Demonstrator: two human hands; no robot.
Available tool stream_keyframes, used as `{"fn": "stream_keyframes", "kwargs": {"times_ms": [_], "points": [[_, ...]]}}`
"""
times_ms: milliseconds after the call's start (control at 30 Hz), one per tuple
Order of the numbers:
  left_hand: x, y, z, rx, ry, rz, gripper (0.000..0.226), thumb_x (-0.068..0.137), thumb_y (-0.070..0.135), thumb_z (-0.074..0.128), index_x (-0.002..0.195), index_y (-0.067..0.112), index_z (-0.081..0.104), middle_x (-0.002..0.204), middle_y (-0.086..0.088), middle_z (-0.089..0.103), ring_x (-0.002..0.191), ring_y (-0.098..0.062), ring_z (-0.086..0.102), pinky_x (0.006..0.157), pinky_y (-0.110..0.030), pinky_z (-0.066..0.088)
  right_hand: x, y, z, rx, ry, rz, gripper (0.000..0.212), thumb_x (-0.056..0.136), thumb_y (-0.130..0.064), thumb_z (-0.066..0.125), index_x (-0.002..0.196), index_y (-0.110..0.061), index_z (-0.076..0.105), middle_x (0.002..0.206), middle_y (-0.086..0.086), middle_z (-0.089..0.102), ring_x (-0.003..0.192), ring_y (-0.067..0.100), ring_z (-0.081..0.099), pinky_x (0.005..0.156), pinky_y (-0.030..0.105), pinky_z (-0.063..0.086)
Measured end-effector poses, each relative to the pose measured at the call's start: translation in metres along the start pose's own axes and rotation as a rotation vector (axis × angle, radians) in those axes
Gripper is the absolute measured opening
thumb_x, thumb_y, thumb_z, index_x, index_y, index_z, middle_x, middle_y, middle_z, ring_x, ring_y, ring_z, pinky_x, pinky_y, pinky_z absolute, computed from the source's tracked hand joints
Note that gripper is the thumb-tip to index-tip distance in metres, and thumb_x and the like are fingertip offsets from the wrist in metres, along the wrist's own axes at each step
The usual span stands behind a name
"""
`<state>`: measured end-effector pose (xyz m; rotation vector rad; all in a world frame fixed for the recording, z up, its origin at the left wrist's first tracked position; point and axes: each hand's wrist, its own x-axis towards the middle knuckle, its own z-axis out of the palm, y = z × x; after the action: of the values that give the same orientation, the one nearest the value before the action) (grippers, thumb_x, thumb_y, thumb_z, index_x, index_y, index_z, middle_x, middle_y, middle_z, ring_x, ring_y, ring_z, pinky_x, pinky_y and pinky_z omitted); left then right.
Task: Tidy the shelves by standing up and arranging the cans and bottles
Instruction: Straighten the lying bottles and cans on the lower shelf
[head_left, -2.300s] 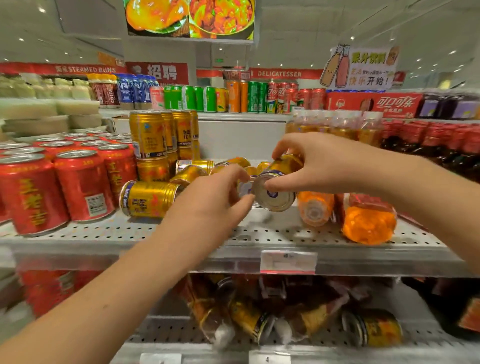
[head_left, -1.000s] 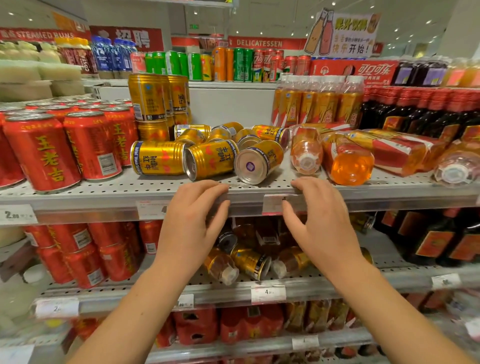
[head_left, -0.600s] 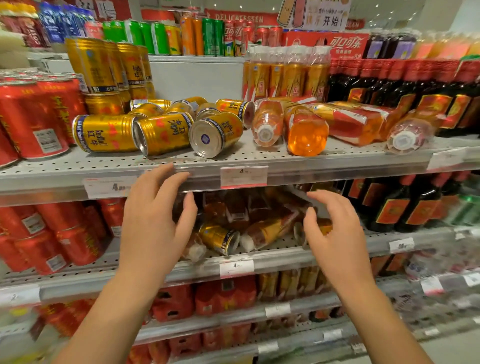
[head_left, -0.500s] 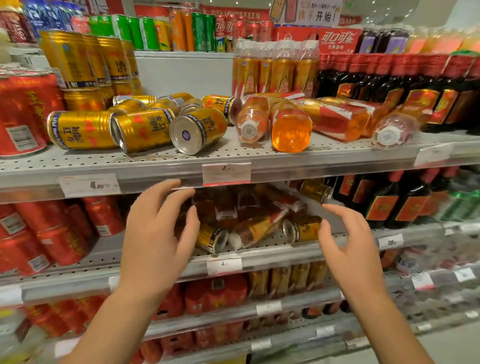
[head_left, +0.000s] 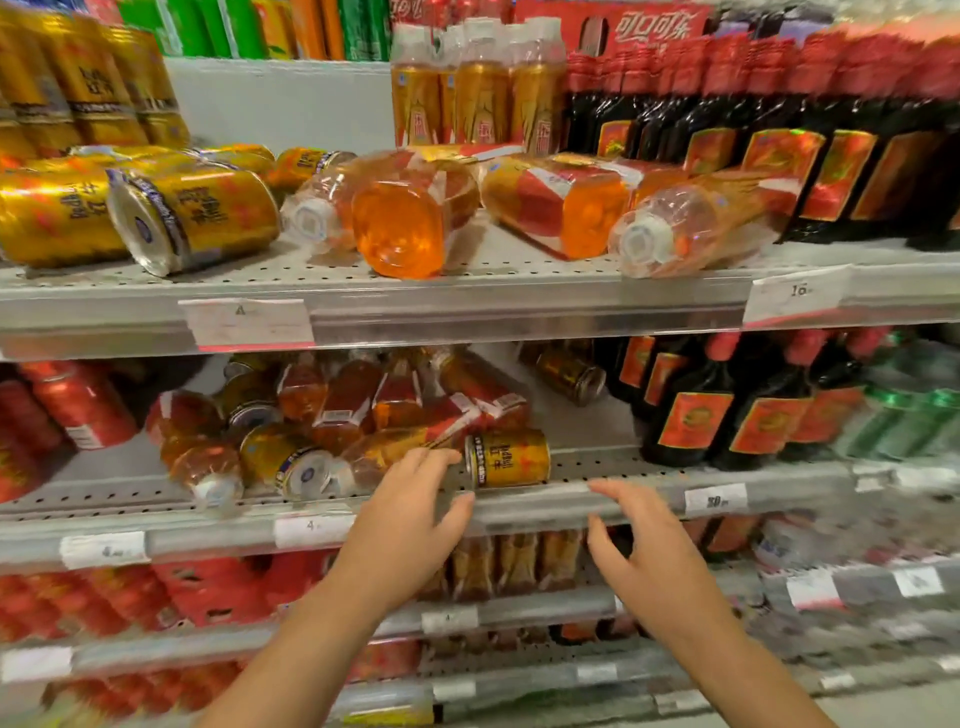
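On the middle shelf (head_left: 613, 470) a gold can (head_left: 508, 457) lies on its side, next to a jumble of toppled orange bottles (head_left: 363, 410) and another fallen gold can (head_left: 291, 460). My left hand (head_left: 410, 514) is open, its fingertips just left of the gold can at the shelf's front edge. My right hand (head_left: 649, 551) hovers open below and right of that can, holding nothing. On the upper shelf (head_left: 467, 291) gold cans (head_left: 192, 218) and orange bottles (head_left: 410, 218) also lie tipped over.
Dark bottles with red labels (head_left: 696, 410) stand upright to the right on the middle shelf, and more (head_left: 779, 135) stand above. Red cans (head_left: 78, 410) fill the left side. Price tags (head_left: 716, 500) line the shelf rails. Lower shelves hold red packs (head_left: 218, 592).
The view and both hands have dropped from the upper shelf to the middle shelf. Both open hands have moved closer to the fallen gold can there, the left hand nearly reaching it.
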<state>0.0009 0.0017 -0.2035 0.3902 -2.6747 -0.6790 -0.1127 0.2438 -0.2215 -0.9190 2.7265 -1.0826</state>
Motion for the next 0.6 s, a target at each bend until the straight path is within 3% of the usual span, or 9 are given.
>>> {"fn": "stream_keyframes", "kwargs": {"times_ms": [167,267,300,367,433,500,600], "points": [[0.034,0.028,0.018,0.120,-0.074,-0.009,0.057,0.098,0.056,0.049,0.148,0.032,0.037,0.132,0.009,0.050,0.120,-0.012,0.046,0.092,-0.024,0.040,0.036,0.016,-0.010,0.006,0.011,-0.059,0.038,0.101,-0.039,0.051,0.139,-0.038,0.046,0.134,-0.025,0.044,0.113,-0.010,0.047,0.092,0.015,0.039],[0.047,0.031,0.022,0.177,-0.106,-0.017,0.066,0.096,0.062,0.049,0.153,0.033,0.034,0.147,0.006,0.044,0.131,-0.017,0.043,0.104,-0.034,0.046,0.076,0.017,-0.013,-0.016,0.060,-0.089,0.039,0.100,-0.036,0.052,0.138,-0.034,0.046,0.125,-0.010,0.050,0.088,-0.001,0.058,0.074,0.015,0.043],[0.049,0.029,0.023,0.198,-0.117,-0.011,0.068,0.095,0.063,0.049,0.154,0.033,0.033,0.148,0.007,0.041,0.133,-0.017,0.042,0.105,-0.035,0.046,0.092,0.017,-0.012,-0.035,0.071,-0.095,0.042,0.099,-0.034,0.053,0.140,-0.033,0.045,0.128,-0.006,0.049,0.090,0.003,0.060,0.074,0.020,0.046],[0.051,0.023,0.026,0.213,-0.124,-0.009,0.070,0.094,0.064,0.050,0.155,0.033,0.032,0.149,0.009,0.038,0.132,-0.015,0.044,0.104,-0.034,0.048,0.125,0.016,-0.009,-0.086,0.066,-0.092,0.050,0.098,-0.032,0.055,0.146,-0.029,0.041,0.141,0.003,0.044,0.118,0.020,0.055,0.090,0.034,0.051],[0.054,0.017,0.029,0.215,-0.118,-0.003,0.071,0.094,0.063,0.051,0.156,0.033,0.031,0.151,0.011,0.034,0.134,-0.014,0.043,0.105,-0.034,0.048,0.156,0.016,-0.004,-0.147,0.057,-0.064,0.055,0.097,-0.029,0.055,0.149,-0.026,0.038,0.150,0.008,0.038,0.135,0.028,0.042,0.106,0.040,0.044],[0.055,0.013,0.031,0.218,-0.117,0.003,0.069,0.095,0.062,0.050,0.155,0.036,0.031,0.153,0.013,0.032,0.129,-0.014,0.050,0.101,-0.033,0.050,0.178,0.019,0.001,-0.194,0.093,-0.079,0.056,0.097,-0.026,0.056,0.150,-0.021,0.039,0.151,0.011,0.038,0.138,0.031,0.038,0.110,0.040,0.039],[0.056,0.010,0.033,0.229,-0.121,-0.001,0.065,0.095,0.065,0.047,0.154,0.041,0.032,0.150,0.015,0.037,0.106,-0.009,0.061,0.089,-0.030,0.055,0.198,0.026,0.011,-0.279,0.131,-0.057,0.063,0.094,-0.025,0.060,0.152,-0.015,0.036,0.152,0.016,0.035,0.139,0.034,0.034,0.112,0.041,0.033]]}}
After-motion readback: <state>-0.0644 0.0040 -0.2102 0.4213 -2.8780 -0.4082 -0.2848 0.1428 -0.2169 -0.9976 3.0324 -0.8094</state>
